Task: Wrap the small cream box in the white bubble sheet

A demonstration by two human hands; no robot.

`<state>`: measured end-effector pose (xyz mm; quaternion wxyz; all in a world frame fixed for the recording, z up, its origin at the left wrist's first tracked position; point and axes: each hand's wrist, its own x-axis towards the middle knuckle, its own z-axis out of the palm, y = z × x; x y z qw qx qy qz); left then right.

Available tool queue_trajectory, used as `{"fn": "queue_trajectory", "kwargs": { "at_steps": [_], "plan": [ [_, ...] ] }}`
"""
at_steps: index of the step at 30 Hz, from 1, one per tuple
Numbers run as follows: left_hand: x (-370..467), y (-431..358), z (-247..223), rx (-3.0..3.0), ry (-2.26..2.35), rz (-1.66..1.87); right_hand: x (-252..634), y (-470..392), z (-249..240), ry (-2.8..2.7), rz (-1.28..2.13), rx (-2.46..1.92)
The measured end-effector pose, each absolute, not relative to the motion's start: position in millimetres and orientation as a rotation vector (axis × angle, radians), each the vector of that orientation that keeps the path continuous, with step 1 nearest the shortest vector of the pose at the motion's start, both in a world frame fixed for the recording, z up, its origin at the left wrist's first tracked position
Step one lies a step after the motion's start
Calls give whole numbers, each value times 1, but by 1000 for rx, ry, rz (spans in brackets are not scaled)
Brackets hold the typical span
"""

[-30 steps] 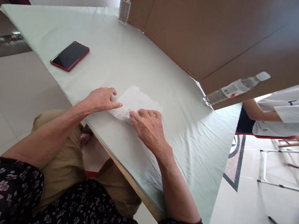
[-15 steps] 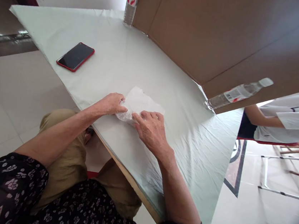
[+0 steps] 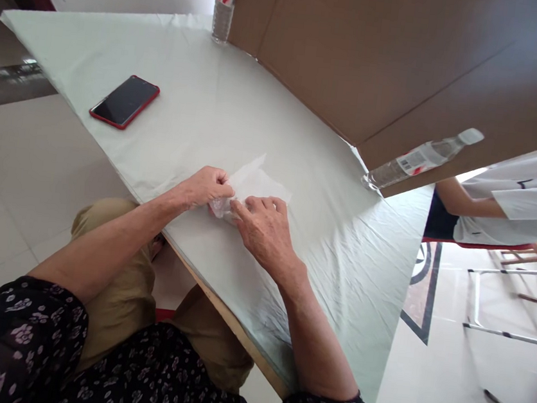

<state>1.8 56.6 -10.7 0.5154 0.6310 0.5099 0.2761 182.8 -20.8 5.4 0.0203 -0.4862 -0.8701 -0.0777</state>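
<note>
A thin, white, tissue-like sheet lies crumpled near the front edge of the cloth-covered table. My left hand pinches its left side between thumb and bent fingers, lifting a pointed fold. Close beside it, my right hand rests over the near right part, fingers curled, with thumb and forefinger gripping the crinkled near edge. Something shiny and clear shows in the creases between my hands; I cannot tell if it is a wrapper. Both palms hide part of the sheet.
A red-cased phone lies on the pale tablecloth to the left. A tall cardboard panel stands at the back, with a water bottle and another bottle against it. A person in a white shirt sits beyond, at right.
My left hand has moved slightly right and pulled the sheet's left part up into a pointed fold. My right hand has shifted a little left. The whole view has moved slightly.
</note>
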Motion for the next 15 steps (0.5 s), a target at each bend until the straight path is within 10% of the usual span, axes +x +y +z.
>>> {"fn": "queue_trajectory", "kwargs": {
  "at_steps": [15],
  "plan": [
    [-7,54,4,1439,862,476,186,-19,3,-2530,-39,-1523]
  ]
}}
